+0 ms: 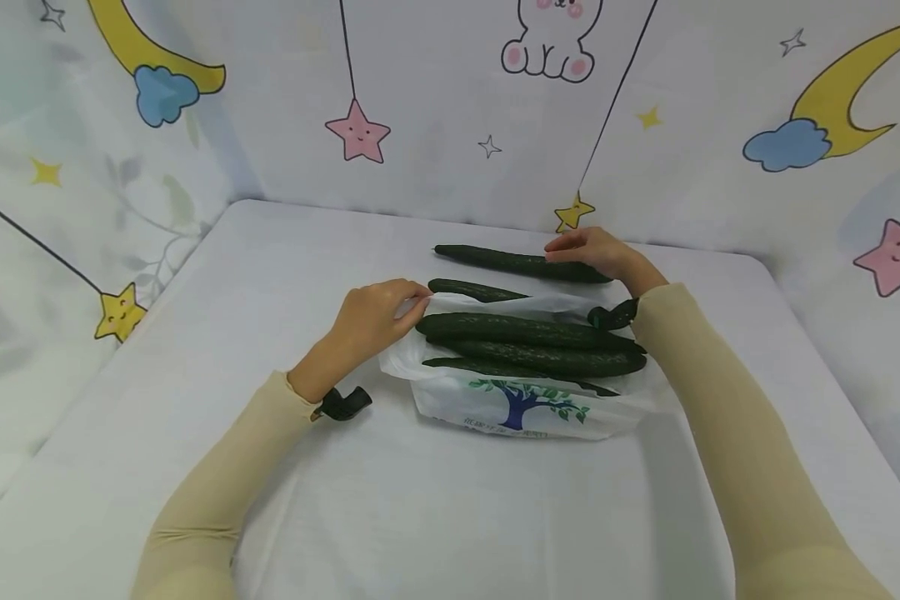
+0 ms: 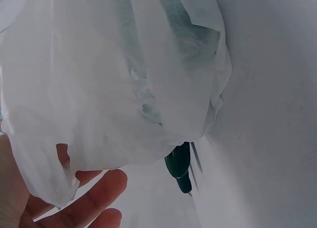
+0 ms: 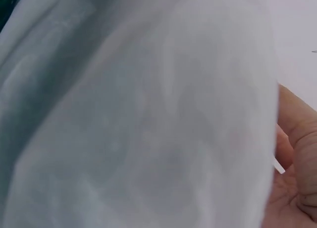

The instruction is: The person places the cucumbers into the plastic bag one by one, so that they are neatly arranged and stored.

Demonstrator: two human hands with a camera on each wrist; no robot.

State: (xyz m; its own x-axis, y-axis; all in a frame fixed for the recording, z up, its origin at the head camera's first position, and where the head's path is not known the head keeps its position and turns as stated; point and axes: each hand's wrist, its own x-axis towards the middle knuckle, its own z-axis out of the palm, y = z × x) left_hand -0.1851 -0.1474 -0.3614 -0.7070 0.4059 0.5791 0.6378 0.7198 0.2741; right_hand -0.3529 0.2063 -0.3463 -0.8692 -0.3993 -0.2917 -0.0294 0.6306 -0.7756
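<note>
A white plastic bag (image 1: 450,404) with a printed tree lies on its side, its mouth spread around several dark green cucumbers (image 1: 532,331). At the bag's left rim, my left hand (image 1: 371,318) pinches the plastic between thumb and fingers; the left wrist view shows a bag corner (image 2: 54,178) within that hand. Behind the bag lie two more cucumbers: one partly hidden by its rim (image 1: 474,290), and a farther cucumber (image 1: 495,259). Over the right part of the farther one hovers my right hand (image 1: 594,252), fingers loosely extended. Plastic fills most of the right wrist view, beside the thumb (image 3: 297,119).
All of it rests on a white-covered table (image 1: 420,517). A patterned cloth backdrop (image 1: 435,67) with stars and moons rises along the table's far edge and sides. Dark wrist straps (image 1: 345,403) sit at both sleeves, the right one close over the bag.
</note>
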